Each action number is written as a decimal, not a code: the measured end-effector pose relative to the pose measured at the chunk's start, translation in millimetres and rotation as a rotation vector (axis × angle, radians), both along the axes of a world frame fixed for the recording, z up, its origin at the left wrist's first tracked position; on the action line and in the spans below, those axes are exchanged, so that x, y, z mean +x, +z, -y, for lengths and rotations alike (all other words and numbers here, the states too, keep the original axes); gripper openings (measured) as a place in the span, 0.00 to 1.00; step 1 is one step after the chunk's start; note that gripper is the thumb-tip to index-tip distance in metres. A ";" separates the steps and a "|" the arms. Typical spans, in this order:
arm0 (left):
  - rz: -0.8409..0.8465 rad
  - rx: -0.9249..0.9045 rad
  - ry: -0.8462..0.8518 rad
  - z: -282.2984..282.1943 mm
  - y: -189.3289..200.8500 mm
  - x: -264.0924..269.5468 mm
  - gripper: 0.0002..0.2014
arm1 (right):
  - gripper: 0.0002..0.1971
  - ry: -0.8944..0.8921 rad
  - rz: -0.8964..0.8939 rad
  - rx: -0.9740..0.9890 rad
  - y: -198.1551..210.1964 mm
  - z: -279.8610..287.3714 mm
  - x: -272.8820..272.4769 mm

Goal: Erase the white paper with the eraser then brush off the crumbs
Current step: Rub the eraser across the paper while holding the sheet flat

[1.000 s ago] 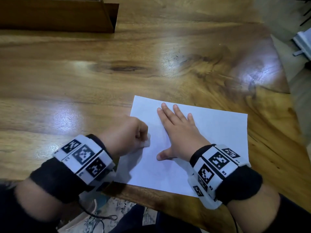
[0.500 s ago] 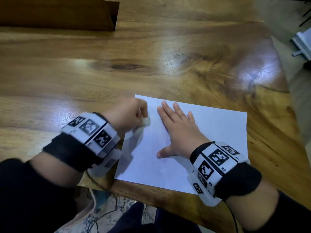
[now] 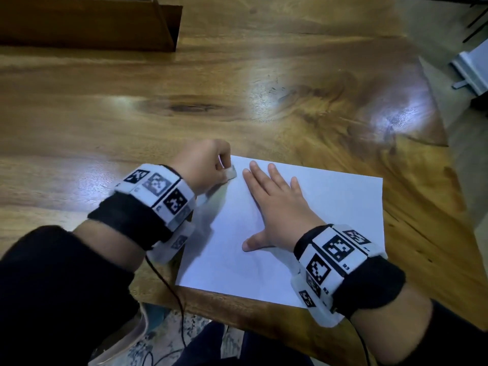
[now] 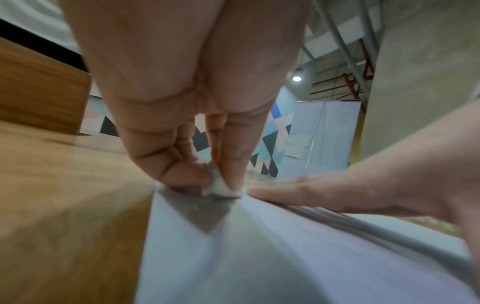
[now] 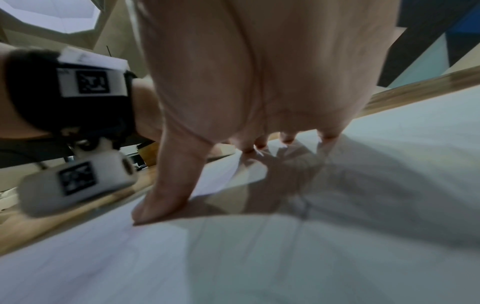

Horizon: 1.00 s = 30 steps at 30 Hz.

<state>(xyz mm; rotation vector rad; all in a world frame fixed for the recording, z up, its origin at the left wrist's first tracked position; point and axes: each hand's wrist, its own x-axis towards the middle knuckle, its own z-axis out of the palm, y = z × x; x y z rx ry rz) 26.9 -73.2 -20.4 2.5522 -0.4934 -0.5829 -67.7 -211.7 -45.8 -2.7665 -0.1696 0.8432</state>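
A white sheet of paper (image 3: pixel 330 220) lies on the wooden table near its front edge. My left hand (image 3: pixel 208 167) pinches a small white eraser (image 3: pixel 230 173) and holds it down on the sheet's far left corner. In the left wrist view the eraser (image 4: pixel 219 187) sits between thumb and fingers, touching the paper (image 4: pixel 285 257). My right hand (image 3: pixel 274 204) lies flat on the middle of the sheet, fingers straight and spread, thumb out to the left. The right wrist view has the thumb and fingertips (image 5: pixel 287 139) pressing on the paper (image 5: pixel 285 257).
The wooden table (image 3: pixel 132 114) stretches away behind the sheet. A dark wooden box (image 3: pixel 87 25) stands at the back left. The table's right edge slants beside the paper, with floor and a white object (image 3: pixel 472 67) beyond it. The front edge runs just under the sheet.
My left hand has slid the eraser away from me along the paper's left side, from mid-edge up to the far left corner. The right hand has stayed flat in place.
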 end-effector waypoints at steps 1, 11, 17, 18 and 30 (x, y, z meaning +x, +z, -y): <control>0.017 0.009 -0.018 -0.5 -1.0 -3.8 0.07 | 0.66 0.001 -0.001 0.001 0.0 -0.1 0.2; 0.023 0.024 -0.071 10.9 4.9 -10.3 0.01 | 0.66 -0.001 -0.002 0.004 0.4 0.4 -0.1; -0.111 0.106 -0.236 -12.0 -2.4 -43.5 0.16 | 0.66 -0.004 0.001 0.011 -0.4 0.4 -0.1; -0.114 0.116 -0.242 -14.6 -3.0 -44.6 0.15 | 0.66 -0.004 0.001 0.014 -0.3 -0.1 -0.1; -0.032 0.089 -0.129 16.0 13.3 -7.9 0.06 | 0.71 0.033 -0.035 -0.006 5.6 7.6 -1.0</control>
